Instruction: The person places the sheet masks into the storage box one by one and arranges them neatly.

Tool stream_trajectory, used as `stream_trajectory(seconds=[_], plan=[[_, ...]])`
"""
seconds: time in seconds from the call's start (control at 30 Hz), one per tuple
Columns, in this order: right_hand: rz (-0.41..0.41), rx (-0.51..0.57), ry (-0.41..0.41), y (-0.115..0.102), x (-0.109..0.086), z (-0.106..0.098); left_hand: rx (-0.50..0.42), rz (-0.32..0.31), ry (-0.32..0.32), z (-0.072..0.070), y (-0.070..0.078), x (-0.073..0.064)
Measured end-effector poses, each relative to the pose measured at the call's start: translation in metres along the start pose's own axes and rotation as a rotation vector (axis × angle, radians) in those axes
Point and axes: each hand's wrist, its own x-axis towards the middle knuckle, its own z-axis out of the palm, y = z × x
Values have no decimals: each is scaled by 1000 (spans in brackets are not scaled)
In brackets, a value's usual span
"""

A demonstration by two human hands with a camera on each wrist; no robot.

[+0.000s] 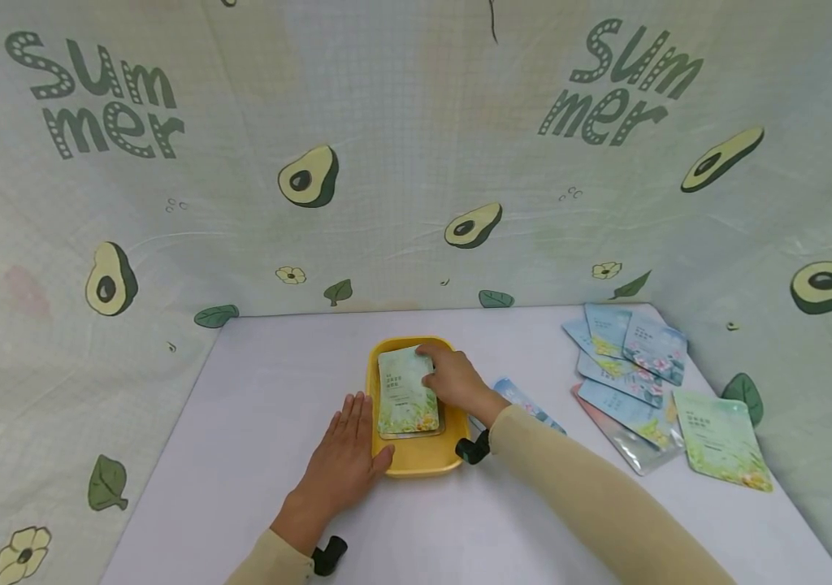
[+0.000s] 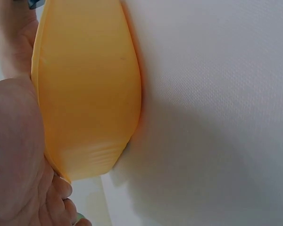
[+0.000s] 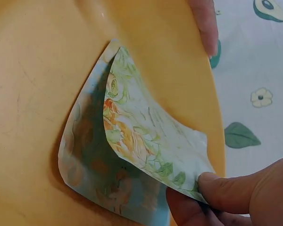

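A yellow plastic tray (image 1: 422, 465) stands on the white table. My right hand (image 1: 456, 378) reaches into it and pinches the edge of a green-and-white floral sachet (image 1: 405, 390) between thumb and fingers. In the right wrist view, this sachet (image 3: 146, 127) bends upward at the pinched side, over another flat packet (image 3: 92, 160) lying on the tray floor. My left hand (image 1: 346, 451) lies along the tray's left rim, fingers straight and thumb over the near rim. Its palm (image 2: 14, 141) is against the tray's side in the left wrist view.
A blue floral sachet (image 1: 522, 398) lies right of the tray, partly hidden by my right forearm. Several blue sachets (image 1: 617, 378) overlap at the right, above a pink-and-silver packet (image 1: 631, 455). Another green sachet (image 1: 723, 439) lies near the right edge. Avocado-print cloth (image 1: 387, 260) hangs behind.
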Motion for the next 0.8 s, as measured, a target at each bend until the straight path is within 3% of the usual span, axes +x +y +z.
stream_trajectory(seconds=[0.23,0.47,0.63,0.8], plan=[[27,-3,-18,-3,-5,-7,-3,-6,-5,2,-1,1],[-57,-49,67,9,-17,-26,-9,-6,1,3,-1,1],[-153,-189,111,33,-29,-43,-4,-6,8,3,-1,1],[-232,-410,66,61,-44,-53,-2,-12,4,2,-2,0]])
